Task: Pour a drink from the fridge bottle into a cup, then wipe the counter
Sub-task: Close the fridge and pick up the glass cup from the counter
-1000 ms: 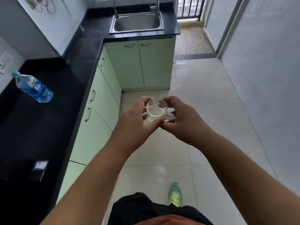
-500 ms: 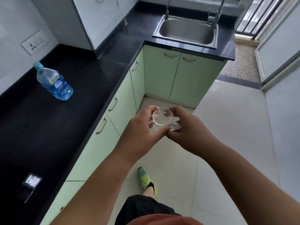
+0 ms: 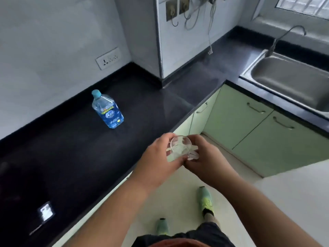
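A small clear glass cup (image 3: 179,146) with a handle is held between both hands just off the front edge of the black counter (image 3: 74,157). My left hand (image 3: 158,159) wraps its left side with fingers curled round it. My right hand (image 3: 204,157) grips the right side at the handle. The cup looks empty. A blue-tinted water bottle (image 3: 107,110) with a light blue cap stands upright on the counter, capped, well to the left of and beyond the cup.
A steel sink (image 3: 292,81) with a tap sits at the far right of the counter. Pale green cabinet doors (image 3: 249,125) run below. A phone-like dark object (image 3: 45,213) lies near the counter's front left. A wall socket (image 3: 107,58) and hanging cables (image 3: 211,24) are behind.
The view has turned left toward the counter, so the bottle now lies closer to centre. Both hands keep the same hold on the cup and have come nearer the counter edge.
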A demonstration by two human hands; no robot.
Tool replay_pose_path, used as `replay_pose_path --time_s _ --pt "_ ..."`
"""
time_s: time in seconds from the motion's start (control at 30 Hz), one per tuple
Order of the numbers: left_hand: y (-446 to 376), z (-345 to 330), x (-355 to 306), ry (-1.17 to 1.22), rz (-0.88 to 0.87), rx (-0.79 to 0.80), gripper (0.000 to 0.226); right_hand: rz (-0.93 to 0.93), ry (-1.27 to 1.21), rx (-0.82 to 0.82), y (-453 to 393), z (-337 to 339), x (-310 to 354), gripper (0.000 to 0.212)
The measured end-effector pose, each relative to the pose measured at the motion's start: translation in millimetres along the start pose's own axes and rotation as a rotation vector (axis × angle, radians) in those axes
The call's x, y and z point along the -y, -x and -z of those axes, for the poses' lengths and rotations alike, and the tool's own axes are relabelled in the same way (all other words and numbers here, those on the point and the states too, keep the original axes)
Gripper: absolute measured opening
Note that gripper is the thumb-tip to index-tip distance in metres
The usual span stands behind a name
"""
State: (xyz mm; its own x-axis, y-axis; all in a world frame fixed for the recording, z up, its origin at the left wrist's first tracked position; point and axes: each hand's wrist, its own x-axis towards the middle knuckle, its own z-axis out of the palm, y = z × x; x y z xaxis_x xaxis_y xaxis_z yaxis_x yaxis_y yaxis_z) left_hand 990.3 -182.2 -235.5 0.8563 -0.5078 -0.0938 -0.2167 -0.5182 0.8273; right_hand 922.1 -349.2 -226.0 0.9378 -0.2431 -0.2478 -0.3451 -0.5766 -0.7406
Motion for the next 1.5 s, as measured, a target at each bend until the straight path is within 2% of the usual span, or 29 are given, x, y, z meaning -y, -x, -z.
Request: replay_pose_path --time_s 0.27,0.4,0.5,0.77,1.03,1.23,1.5 --pt "-32.9 13.4 -0.9 0.118 0.282 -0.402 0.051 0.289 0.172 0.385 -120.3 9.1 38.3 0.052" --pt "-33.2 22.6 11.0 0.122 0.407 -0.570 0.051 0.383 0.185 0.516 -154.4 -15.9 60.8 0.052" --pt "-31.9 34.5 30.6 0.085 0.479 -0.638 0.054 0.418 0.189 0.590 -169.9 -41.2 74.6 0.052" --pt "-46.9 69.2 97.5 0.005 0.614 -0.597 0.054 0.403 0.271 0.677 -210.2 -120.0 90.0 0.058" --pt "-89.5 93.5 171.8 -0.123 0.626 -0.433 0.053 0.320 0.355 0.652 -258.6 -180.6 70.4 0.084" --pt "-124.8 89.3 196.8 -0.138 0.661 -0.416 0.055 0.250 0.358 0.658 -295.5 -201.3 53.7 0.070" --pt "-161.8 67.8 218.8 -0.101 0.696 -0.527 0.058 0.265 0.357 0.657 -338.4 -212.9 47.5 0.053"
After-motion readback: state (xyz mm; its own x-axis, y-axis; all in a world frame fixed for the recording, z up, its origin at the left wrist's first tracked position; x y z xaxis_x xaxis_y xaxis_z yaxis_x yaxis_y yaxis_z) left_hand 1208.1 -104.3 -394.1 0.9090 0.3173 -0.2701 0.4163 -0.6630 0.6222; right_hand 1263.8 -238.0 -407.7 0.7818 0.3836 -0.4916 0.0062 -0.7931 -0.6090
